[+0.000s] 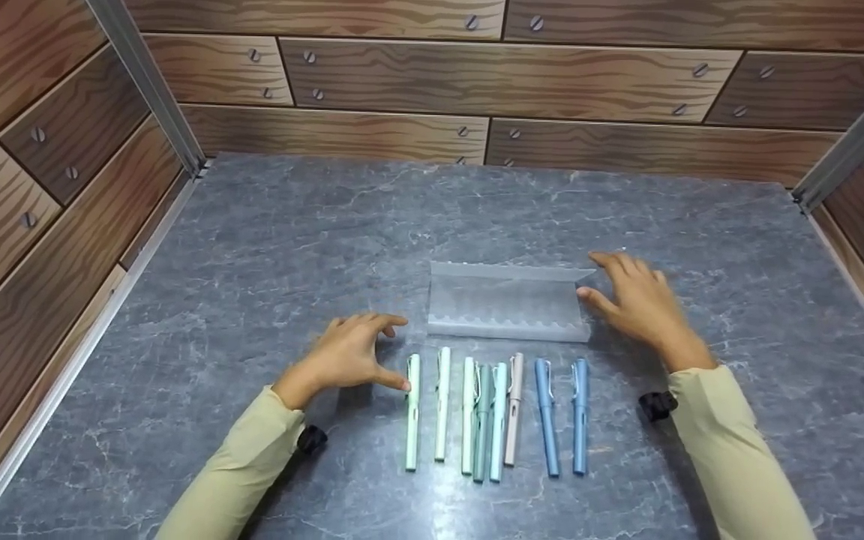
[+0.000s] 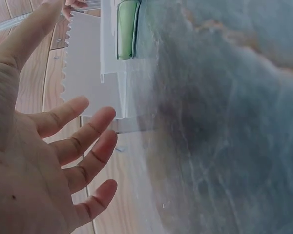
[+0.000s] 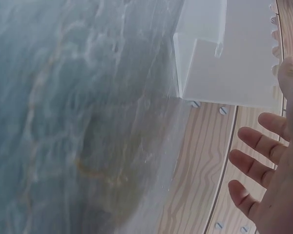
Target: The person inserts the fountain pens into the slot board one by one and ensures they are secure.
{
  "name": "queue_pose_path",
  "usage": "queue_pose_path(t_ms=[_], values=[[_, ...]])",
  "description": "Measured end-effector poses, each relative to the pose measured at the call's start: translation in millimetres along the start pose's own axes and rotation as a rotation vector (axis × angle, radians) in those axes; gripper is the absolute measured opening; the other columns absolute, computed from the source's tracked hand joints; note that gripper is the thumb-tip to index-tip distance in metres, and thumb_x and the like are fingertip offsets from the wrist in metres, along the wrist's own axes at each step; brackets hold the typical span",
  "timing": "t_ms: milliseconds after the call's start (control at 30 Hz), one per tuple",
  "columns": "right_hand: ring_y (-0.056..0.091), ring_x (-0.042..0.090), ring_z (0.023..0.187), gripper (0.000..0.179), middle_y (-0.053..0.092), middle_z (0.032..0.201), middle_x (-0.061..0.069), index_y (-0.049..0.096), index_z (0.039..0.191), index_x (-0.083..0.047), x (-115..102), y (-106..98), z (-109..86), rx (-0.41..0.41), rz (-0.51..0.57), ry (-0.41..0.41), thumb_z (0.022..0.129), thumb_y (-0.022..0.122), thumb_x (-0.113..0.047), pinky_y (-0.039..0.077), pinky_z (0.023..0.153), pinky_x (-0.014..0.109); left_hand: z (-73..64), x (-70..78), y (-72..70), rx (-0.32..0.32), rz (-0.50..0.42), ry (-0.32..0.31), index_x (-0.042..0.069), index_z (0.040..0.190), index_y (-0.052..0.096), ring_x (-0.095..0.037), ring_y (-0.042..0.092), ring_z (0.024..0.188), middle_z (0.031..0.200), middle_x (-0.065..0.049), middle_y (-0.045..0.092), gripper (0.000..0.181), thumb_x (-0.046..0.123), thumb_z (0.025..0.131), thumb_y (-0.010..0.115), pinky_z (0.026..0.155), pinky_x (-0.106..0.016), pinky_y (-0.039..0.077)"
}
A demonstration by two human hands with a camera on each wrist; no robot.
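Note:
A translucent notched plastic pen case (image 1: 507, 329) lies on the table, its scalloped strip along the near side. Below it several capped pens lie side by side, pointing toward me. My left hand (image 1: 349, 351) is left of the row with fingers spread, its thumb tip beside the leftmost light green pen (image 1: 412, 427); whether they touch I cannot tell. At the case's right end is my right hand (image 1: 638, 304), fingers loosely extended and the thumb near the end wall; contact is unclear. Both wrist views show the palms with nothing in them.
To the right in the row are a grey-beige pen (image 1: 514, 420) and two blue pens, one (image 1: 547, 420) slightly slanted. A grey marbled tabletop (image 1: 312, 225) lies under everything. Wood-patterned panels (image 1: 402, 75) enclose the back and sides, with metal posts (image 1: 151, 86) at the corners.

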State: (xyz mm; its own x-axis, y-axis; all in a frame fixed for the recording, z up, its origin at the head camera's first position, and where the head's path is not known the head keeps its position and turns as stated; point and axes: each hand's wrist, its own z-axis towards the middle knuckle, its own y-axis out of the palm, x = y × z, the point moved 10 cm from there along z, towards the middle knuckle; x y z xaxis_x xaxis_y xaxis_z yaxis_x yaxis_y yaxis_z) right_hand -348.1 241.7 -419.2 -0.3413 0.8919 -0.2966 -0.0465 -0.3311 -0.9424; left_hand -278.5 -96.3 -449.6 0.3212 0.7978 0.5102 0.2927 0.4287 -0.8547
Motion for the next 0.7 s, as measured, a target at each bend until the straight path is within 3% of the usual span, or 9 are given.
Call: queue_pose_path(t_ms=[200, 400, 700], values=[[0.049, 0.041, 0.116, 0.061, 0.054, 0.127, 0.023, 0.042, 0.141, -0.005, -2.3, 4.8, 3.4, -0.005, 0.066, -0.004, 0.097, 0.051, -0.047, 0.034, 0.095, 0.057, 1.3, 0.2, 4.1, -0.017, -0.051, 0.023, 0.017, 0.131, 0.056, -0.023, 0.061, 0.097, 0.105, -0.001, 0.067, 0.086, 0.052, 0.058, 0.087, 0.097, -0.054, 0.037], [0.056, 0.036, 0.100, 0.053, 0.060, 0.116, 0.022, 0.047, 0.135, -0.002, -3.6, 5.7, 5.0, 0.015, 0.104, -0.019, 0.098, 0.051, -0.039, 0.038, 0.088, 0.054, 4.2, -1.6, 11.4, -0.067, -0.080, 0.013, 0.017, 0.129, 0.057, -0.013, 0.055, 0.081, 0.093, 0.003, 0.064, 0.081, 0.046, 0.060, 0.088, 0.088, -0.042, 0.040], [0.057, 0.034, 0.091, 0.037, 0.063, 0.106, 0.022, 0.052, 0.126, 0.000, -1.8, 5.2, 6.8, 0.059, 0.205, -0.013, 0.100, 0.051, -0.026, 0.043, 0.079, 0.049, 4.0, -2.5, 24.3, -0.148, -0.126, 0.007, 0.016, 0.128, 0.056, -0.011, 0.050, 0.071, 0.086, 0.003, 0.060, 0.077, 0.040, 0.062, 0.089, 0.070, -0.030, 0.041]])
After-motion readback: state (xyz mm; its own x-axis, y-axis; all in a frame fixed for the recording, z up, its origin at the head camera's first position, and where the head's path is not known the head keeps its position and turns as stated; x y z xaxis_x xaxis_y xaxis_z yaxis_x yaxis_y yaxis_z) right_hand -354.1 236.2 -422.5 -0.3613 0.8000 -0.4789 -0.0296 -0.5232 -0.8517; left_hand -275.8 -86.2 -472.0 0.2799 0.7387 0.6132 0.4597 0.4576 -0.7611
